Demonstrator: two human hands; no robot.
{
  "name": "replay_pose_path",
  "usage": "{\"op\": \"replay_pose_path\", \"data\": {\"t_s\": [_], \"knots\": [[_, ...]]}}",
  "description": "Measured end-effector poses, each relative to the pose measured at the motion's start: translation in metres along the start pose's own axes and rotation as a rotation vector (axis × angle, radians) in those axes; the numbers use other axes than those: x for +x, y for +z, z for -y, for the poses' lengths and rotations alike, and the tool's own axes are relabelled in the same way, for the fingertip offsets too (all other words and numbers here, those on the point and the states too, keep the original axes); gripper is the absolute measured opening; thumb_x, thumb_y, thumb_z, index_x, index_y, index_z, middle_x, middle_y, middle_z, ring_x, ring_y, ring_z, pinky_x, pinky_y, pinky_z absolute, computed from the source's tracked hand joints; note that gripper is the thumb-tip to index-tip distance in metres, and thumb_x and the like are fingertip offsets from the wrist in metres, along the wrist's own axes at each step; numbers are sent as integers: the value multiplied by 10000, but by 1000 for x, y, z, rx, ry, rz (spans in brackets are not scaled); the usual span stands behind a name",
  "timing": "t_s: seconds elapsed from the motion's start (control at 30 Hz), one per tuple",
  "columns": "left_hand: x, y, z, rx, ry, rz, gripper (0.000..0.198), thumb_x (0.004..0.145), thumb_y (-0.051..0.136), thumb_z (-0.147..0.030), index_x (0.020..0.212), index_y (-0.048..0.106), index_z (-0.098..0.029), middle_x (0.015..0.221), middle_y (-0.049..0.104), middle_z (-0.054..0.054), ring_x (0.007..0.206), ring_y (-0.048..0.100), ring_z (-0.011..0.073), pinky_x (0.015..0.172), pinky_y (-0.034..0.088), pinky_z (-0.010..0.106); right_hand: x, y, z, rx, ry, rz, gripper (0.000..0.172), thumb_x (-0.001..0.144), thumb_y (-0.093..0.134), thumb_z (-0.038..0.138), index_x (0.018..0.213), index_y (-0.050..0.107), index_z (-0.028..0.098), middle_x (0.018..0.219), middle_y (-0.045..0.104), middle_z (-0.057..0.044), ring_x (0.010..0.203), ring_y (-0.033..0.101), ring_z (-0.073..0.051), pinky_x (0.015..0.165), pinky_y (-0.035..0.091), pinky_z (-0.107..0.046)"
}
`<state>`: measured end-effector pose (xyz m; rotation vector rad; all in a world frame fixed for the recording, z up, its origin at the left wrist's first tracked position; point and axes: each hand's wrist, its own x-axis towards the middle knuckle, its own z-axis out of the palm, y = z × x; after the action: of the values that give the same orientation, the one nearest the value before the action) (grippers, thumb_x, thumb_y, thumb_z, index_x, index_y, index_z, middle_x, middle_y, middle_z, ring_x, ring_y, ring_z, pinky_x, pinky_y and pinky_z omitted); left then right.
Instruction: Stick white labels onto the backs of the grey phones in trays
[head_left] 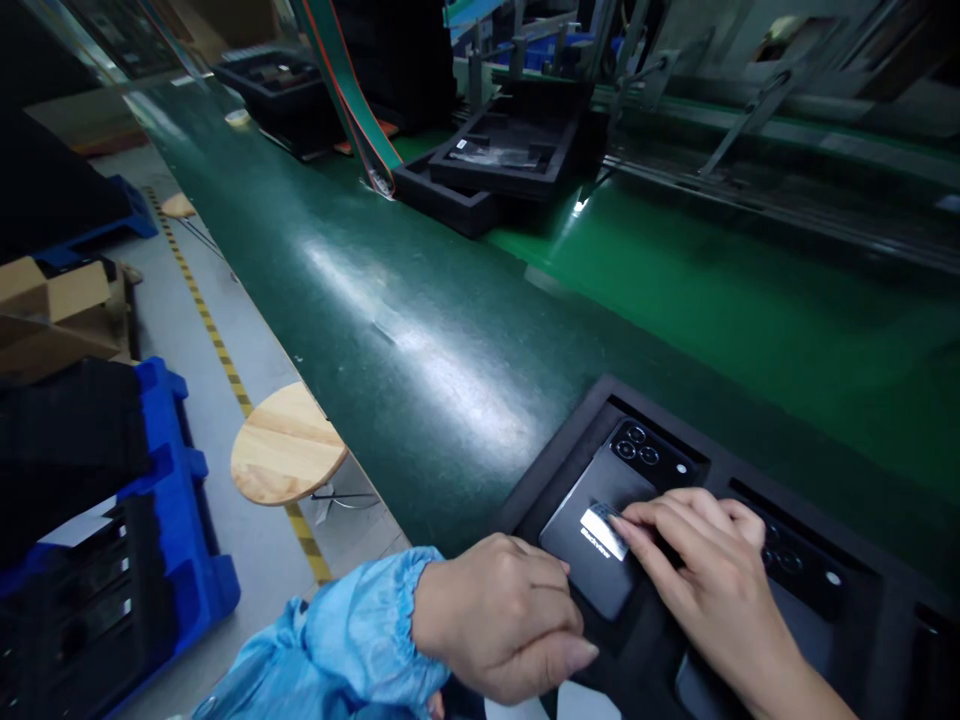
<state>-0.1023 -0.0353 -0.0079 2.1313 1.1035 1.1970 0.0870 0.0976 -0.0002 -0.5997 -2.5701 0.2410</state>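
Left grip (495, 620): narrow, resting on the black phone (592, 585).
Right grip (697, 570): narrow, touching a silver sticker (604, 530).
Below grips: black foam tray (600, 405).

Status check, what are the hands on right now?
Left hand at the black phone's lower edge. Right hand fingertips on its silver label. Phone in black foam tray, second phone alongside.

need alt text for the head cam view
Two hands over a black smartphone in a black foam tray on a green conveyor belt: the fingertips of the right hand touch a shiny label on its back, the left hand, in a blue sleeve, rests at its lower edge. A second phone lies in the next slot.
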Motion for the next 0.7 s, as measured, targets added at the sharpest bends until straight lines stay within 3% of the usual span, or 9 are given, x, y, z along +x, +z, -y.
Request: {"op": "replay_pose_path", "data": {"t_s": [0.57, 0.7], "knots": [[-1, 0, -1, -9, -21, -22, 434, 1010, 332, -367, 759, 596, -132, 628, 583, 28, 569, 569, 123, 830, 560, 249, 0, -1, 1, -8, -5, 3, 171, 1009, 472, 309, 898, 557, 210, 781, 620, 24, 767, 531, -157, 794, 267, -392], [-2, 0, 0, 4, -41, 24, 456, 1014, 298, -384, 767, 592, -138, 641, 588, 37, 589, 577, 126, 832, 561, 256, 1, -1, 2, -2, -1, -1, 175, 1005, 472, 305, 892, 560, 204, 782, 622, 17, 770, 536, -162, 793, 269, -391]]}}
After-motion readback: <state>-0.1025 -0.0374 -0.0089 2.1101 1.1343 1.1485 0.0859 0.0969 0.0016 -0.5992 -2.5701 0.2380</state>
